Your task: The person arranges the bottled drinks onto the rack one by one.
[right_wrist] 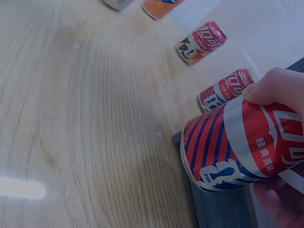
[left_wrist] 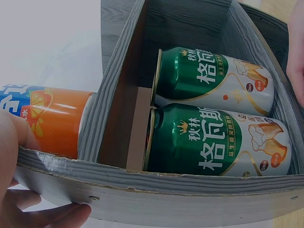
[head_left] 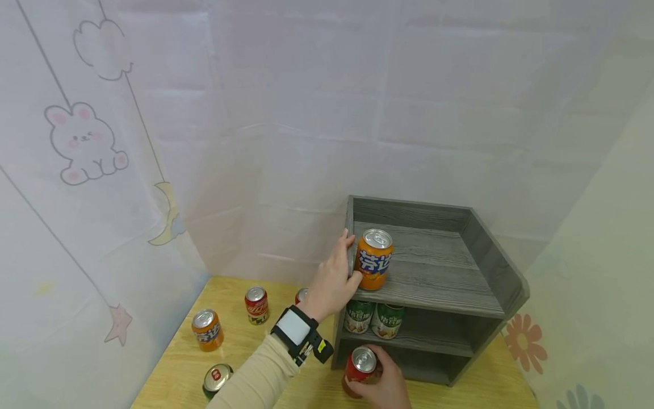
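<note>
My left hand (head_left: pixel 334 278) grips the left side wall of a grey wooden shelf (head_left: pixel 434 307), its fingers outside the wall and its thumb beside an orange soda can (head_left: pixel 374 260) standing on the top board. My right hand (head_left: pixel 386 382) holds a red cola can (right_wrist: pixel 232 147) between thumb and fingers, in front of the lowest compartment at its left. The right wrist view shows this can's striped lower end above the table. Two green and white drink cans (left_wrist: pixel 216 140) stand side by side in the middle compartment, at the left.
On the wooden table (head_left: pixel 174 369), left of the shelf, stand another orange can (head_left: pixel 207 329), a red cola can (head_left: pixel 256 305) and a green can (head_left: pixel 217 378). One more red can (right_wrist: pixel 225 90) is partly hidden behind my left arm in the head view. Patterned sheets hang around the table.
</note>
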`<action>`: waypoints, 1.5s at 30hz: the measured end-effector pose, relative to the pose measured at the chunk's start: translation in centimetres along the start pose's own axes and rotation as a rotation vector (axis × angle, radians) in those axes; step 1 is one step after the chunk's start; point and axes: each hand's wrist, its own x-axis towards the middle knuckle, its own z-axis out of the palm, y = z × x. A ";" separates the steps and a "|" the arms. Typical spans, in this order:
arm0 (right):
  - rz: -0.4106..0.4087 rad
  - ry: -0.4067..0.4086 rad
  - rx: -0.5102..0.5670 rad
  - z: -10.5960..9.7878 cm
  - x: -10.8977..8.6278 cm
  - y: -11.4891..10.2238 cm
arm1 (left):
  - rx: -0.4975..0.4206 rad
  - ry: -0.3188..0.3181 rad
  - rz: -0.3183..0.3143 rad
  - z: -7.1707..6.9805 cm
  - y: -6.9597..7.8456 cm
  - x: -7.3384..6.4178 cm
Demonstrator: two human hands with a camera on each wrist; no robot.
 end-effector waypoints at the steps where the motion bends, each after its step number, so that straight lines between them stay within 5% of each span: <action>1: 0.012 -0.003 0.009 0.0 0.1 0.1 | 0.001 0.000 0.000 0.0 0.0 0.0; 7: 0.068 0.023 -0.013 0.1 0.8 0.5 | 0.001 0.002 -0.003 -0.1 0.1 0.1; 20: 0.155 0.287 -0.155 1.9 2.8 1.5 | -0.005 -0.002 -0.019 -0.1 0.2 -0.1; 31: 0.144 0.241 -0.030 2.8 4.8 1.3 | -0.006 0.006 -0.008 0.2 0.1 0.0; 45: 0.114 0.211 -0.094 3.2 5.6 0.9 | -0.015 -0.004 -0.014 0.1 0.2 -0.1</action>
